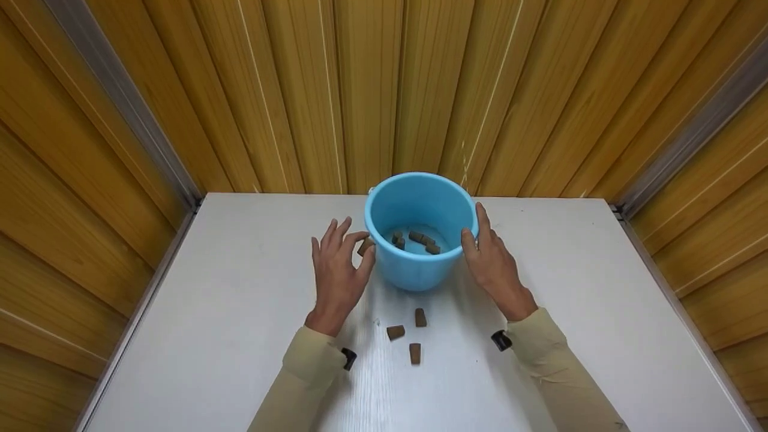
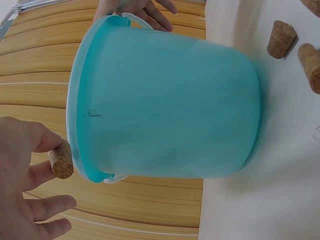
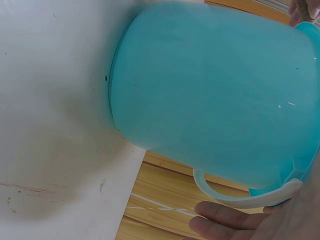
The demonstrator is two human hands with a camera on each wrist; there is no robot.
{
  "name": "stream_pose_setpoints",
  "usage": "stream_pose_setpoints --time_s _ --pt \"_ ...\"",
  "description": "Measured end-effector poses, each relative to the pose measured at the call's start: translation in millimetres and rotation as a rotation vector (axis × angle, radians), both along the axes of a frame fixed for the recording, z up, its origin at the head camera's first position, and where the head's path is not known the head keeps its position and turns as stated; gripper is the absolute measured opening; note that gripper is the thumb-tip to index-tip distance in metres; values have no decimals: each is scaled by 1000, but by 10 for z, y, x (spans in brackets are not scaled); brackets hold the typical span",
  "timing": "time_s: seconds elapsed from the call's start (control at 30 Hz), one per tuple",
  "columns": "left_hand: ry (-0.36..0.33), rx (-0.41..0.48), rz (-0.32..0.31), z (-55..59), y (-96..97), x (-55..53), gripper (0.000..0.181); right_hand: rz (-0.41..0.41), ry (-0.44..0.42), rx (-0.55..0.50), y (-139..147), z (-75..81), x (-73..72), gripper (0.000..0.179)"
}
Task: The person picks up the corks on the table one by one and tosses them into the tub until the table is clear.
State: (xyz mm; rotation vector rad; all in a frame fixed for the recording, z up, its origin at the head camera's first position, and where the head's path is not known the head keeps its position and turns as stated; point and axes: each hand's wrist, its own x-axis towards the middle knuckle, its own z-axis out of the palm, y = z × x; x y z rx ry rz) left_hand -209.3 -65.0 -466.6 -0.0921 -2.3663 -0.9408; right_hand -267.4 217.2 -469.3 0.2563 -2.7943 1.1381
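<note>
Wood-patterned panels [image 1: 366,90] line the room behind a white table [image 1: 258,288], whose near edge is cut off. On it stands a blue bucket [image 1: 414,273], upright. The right hand [image 1: 493,267] holds the bucket's rim, thumb over it, outer fingers loosely extended. The left hand [image 1: 339,273] pinches 1 cork [image 2: 61,160] just beside the rim, its remaining fingers spread. 3 loose corks [image 1: 396,332] lie before the bucket; those inside [image 1: 423,238] overlap, and I can't count them.

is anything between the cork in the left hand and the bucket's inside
Only the left rim of the blue bucket: the left hand pinches the cork just outside it. Nothing visible covers the open top, and the right hand touches the opposite side.
</note>
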Motion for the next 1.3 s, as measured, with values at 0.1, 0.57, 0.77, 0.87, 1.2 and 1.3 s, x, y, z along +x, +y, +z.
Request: stream_pose_setpoints --time_s 0.1,0.57,0.77,0.87,1.2,1.3 --pt "2 -9 -3 21 1 -18 27 -2 -6 4 -2 6 4 75" --pt "30 -13 -46 135 32 -88 26 -4 0 0 -1 0 5 74" --pt "41 -14 -74 160 68 -134 28 -4 3 5 5 4 7 75" --pt "37 -15 -81 168 90 -154 29 -3 -7 6 3 12 7 75" --pt "-14 -18 -102 189 149 -204 31 -2 -20 9 0 5 11 75" --pt "-19 -25 -105 196 161 -211 32 -4 -25 10 -2 8 11 75"
